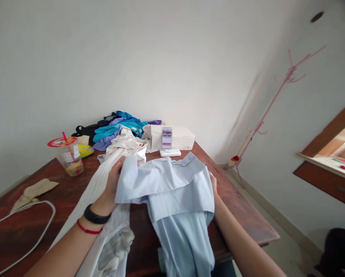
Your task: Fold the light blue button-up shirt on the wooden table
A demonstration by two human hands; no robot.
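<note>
A light blue shirt [180,204] is held up in front of me, its wide folded upper part stretched between my two hands and its lower part hanging past the table's front edge. My left hand [114,182] grips the shirt at its left side, with the fingers partly behind the cloth. At the opposite side my right hand [214,184] is closed on the edge, most of its fingers hidden by the fabric. Beside my left forearm a white ribbed garment [94,192] lies along the table, with a greyish crumpled cloth [117,248] near its close end.
On the dark wooden table [241,215] a plastic drink cup [71,159] with a straw stands at left, near a white cable [52,215] and a beige cloth [35,192]. Behind are a clothes pile [120,127], a white box [180,136] and a propped phone [167,138]. A pink coat rack [272,104] leans right.
</note>
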